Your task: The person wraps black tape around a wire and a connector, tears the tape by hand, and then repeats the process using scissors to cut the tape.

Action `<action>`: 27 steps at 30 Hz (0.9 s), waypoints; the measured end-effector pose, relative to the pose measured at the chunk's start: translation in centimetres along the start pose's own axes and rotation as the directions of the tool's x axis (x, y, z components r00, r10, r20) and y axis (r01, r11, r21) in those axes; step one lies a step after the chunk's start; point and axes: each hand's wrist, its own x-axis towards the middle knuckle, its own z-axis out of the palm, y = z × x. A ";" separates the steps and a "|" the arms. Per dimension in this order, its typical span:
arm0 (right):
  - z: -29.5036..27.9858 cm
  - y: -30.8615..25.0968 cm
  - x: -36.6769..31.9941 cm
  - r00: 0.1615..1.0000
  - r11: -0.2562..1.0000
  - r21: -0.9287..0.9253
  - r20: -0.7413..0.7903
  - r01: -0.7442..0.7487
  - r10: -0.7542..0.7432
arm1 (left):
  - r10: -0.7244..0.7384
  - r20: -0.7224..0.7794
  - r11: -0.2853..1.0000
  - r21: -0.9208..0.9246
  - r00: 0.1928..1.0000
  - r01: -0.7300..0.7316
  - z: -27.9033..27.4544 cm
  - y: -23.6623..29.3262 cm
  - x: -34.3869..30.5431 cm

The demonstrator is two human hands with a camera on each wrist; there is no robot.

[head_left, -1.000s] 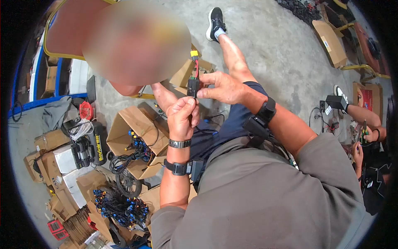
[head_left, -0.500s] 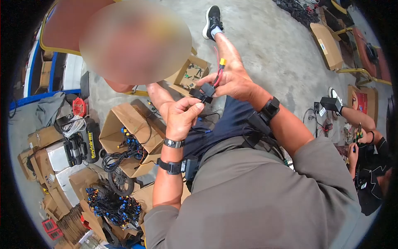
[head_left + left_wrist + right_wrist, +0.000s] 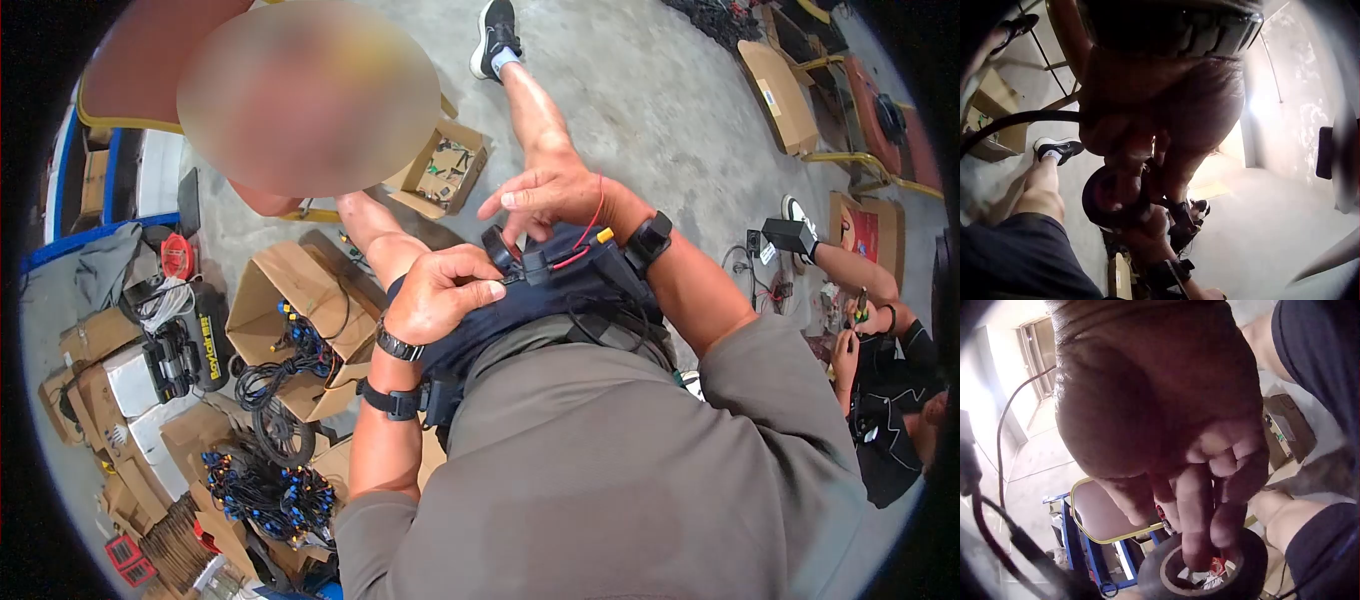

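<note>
In the head view, my left hand pinches a slim black strip by a dark block. Red wires with a yellow connector extend right from the block. A black tape roll stands by my left fingertips, below my right hand, whose fingers are spread. The right wrist view shows that hand's fingertips reaching into the hole of the roll. In the left wrist view my hand partly hides its grip beside the roll.
An open carton with small parts lies ahead on the floor. Left are a box of cables, a heap of blue-tipped cables and a black cylinder. One person sits ahead; another's hands work at the right.
The block has moved down and right, and its wires now point right. My right fingers have left the block and spread above the tape roll, now in sight. My left hand has moved slightly lower.
</note>
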 end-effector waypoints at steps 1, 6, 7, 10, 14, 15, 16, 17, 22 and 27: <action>0.1 -0.2 -0.2 1.000 1.000 0.004 0.016 0.020 -0.020 | 0.022 0.014 0.999 0.031 1.000 -0.022 0.0 -0.2 0.1; 0.0 -1.4 -1.2 0.998 0.998 0.060 0.053 0.030 -0.033 | -0.026 0.050 0.985 0.172 0.998 0.017 0.0 0.6 0.0; 0.1 -1.7 -1.4 0.998 0.997 0.070 0.062 0.029 -0.034 | -0.035 0.049 0.977 0.213 0.998 0.024 0.0 1.1 0.1; 0.1 -2.7 -1.9 0.995 0.998 0.040 0.084 0.049 -0.052 | -0.035 0.050 0.954 0.299 0.998 0.019 -0.1 2.0 0.2; 0.1 -4.2 -2.3 0.981 0.996 0.016 0.173 0.089 -0.091 | -0.040 0.059 0.938 0.345 0.997 0.017 -0.7 3.3 0.4; 0.2 -4.5 -2.4 0.976 0.994 -0.009 0.191 0.105 -0.101 | -0.033 0.076 0.934 0.356 0.997 0.004 -0.8 3.4 0.4; 0.5 -4.7 -2.5 0.972 0.992 -0.035 0.209 0.121 -0.111 | -0.025 0.093 0.930 0.368 0.995 -0.011 -1.0 3.5 0.5; 0.8 -5.0 -2.6 0.966 0.989 -0.061 0.229 0.138 -0.121 | -0.018 0.109 0.925 0.379 0.994 -0.025 -1.2 3.7 0.4; 1.7 -6.6 -3.3 0.967 0.960 -0.251 0.249 0.128 -0.064 | -0.091 0.070 0.902 0.428 0.993 0.052 -1.2 4.1 0.4; 2.7 -7.5 -3.7 0.979 0.949 -0.310 0.203 0.051 0.014 | -0.075 -0.030 0.888 0.452 0.997 0.081 -0.5 3.5 1.0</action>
